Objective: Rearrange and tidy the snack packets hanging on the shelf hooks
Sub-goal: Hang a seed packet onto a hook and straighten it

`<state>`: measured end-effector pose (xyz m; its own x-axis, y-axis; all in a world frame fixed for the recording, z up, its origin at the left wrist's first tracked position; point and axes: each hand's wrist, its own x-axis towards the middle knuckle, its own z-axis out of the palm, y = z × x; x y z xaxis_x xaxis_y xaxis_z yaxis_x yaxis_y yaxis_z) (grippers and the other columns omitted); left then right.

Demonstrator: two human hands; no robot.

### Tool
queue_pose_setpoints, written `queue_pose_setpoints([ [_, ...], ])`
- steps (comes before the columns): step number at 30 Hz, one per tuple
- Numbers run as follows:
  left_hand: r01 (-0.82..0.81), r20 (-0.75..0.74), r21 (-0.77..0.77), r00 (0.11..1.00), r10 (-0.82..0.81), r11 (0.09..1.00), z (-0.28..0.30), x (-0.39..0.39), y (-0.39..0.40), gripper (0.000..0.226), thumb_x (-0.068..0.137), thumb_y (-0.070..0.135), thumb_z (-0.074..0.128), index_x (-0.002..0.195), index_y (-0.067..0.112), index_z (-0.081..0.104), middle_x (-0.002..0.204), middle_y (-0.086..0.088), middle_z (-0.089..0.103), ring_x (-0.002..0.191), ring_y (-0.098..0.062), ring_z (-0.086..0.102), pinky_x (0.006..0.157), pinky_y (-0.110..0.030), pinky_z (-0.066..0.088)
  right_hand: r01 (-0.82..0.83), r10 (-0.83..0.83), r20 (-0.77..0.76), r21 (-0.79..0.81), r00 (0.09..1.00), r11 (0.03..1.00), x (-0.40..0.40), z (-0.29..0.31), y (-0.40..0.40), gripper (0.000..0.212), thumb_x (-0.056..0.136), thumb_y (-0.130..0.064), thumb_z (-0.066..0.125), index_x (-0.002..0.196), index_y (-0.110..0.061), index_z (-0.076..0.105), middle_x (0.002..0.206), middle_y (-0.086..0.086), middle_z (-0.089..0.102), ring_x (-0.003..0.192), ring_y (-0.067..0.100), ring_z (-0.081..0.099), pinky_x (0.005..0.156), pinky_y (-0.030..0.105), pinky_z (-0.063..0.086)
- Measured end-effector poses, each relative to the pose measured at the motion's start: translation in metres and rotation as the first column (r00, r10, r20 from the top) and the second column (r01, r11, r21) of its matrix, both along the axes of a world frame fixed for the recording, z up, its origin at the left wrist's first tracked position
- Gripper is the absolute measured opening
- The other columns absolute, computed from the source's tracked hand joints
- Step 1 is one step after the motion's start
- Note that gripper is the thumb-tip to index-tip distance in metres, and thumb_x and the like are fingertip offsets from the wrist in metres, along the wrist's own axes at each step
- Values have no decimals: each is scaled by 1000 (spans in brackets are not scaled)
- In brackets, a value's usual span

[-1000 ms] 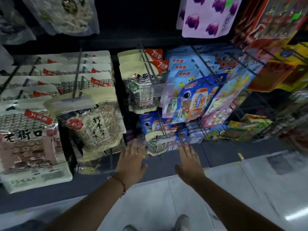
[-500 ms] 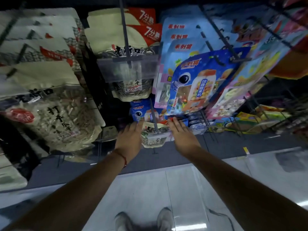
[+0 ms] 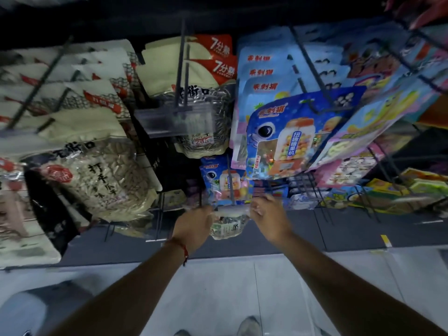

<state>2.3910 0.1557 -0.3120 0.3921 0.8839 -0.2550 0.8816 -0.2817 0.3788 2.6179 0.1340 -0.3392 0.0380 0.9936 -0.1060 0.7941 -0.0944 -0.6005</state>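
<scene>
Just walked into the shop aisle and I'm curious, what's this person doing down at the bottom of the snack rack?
A person is reaching down with both hands to a small snack packet on a low hook. The left hand and right hand are at either side of its top edge, fingers curled there. Rows of seed bags and blue candy packets hang on the hooks above.

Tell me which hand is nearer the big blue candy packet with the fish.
Right. The right hand sits just below the blue candy packet; the left hand is lower and further left.
</scene>
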Motion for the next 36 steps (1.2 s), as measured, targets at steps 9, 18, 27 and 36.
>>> queue_pose_setpoints([
  [9,70,76,-171,995,-58,983,58,-32,-54,16,104,36,40,100,27,53,81,-4,59,75,-22,57,61,-35,34,76,-117,-391,-118,913,990,-26,45,-71,32,88,-20,70,69,-31,46,58,-9,50,58,1,48,60,28,35],
  [18,120,340,-149,938,-63,982,142,-77,-59,15,100,38,50,89,48,54,77,6,64,67,-1,57,57,-19,36,147,-156,-494,-57,855,987,-64,140,-102,11,92,-27,66,87,-20,58,70,-9,55,58,-4,49,54,15,33],
  [27,133,497,-112,866,-61,985,199,-143,-63,24,100,39,52,109,22,65,99,1,70,84,-9,65,73,-31,52,418,-334,-666,-36,668,908,-150,202,-108,6,91,-25,66,95,-22,63,94,3,69,88,18,66,77,36,51],
  [36,111,616,-170,788,18,979,212,-211,-73,16,98,41,53,109,35,64,92,15,70,76,3,65,66,-15,47,492,-392,-686,-57,613,869,-228,215,-111,16,91,-28,68,102,-17,65,95,3,72,88,18,68,72,33,53],
])
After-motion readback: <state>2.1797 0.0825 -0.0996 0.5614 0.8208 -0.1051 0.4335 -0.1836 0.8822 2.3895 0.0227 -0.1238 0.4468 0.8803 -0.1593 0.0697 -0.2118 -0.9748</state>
